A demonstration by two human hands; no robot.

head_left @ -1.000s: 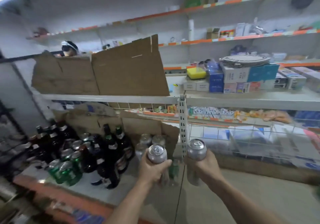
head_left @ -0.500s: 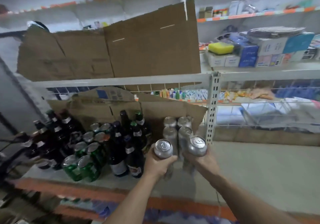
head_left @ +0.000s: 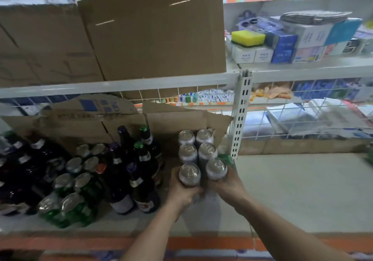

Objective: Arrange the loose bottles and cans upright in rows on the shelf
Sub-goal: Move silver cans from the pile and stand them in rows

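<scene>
Silver cans, one in each hand, stand upright at the near end of a double row on the shelf [head_left: 292, 190]. The left hand [head_left: 182, 194] has its fingers wrapped round the left silver can [head_left: 189, 175]; the right hand [head_left: 227, 186] grips the right silver can [head_left: 216, 169] the same way (whether either base touches the shelf is hidden by the hands). Just behind them, four more silver cans [head_left: 196, 146] stand in two pairs, touching or nearly so, beside the white slotted upright [head_left: 241, 115]. Left of the hands stand dark glass bottles [head_left: 139, 172], and further left green cans [head_left: 66, 210] in rows. Torn cardboard [head_left: 177, 119] lines the back of the shelf. On the shelf above sit large cardboard boxes [head_left: 153, 32] and, to the right, a yellow sponge [head_left: 247, 37] on small boxes.
</scene>
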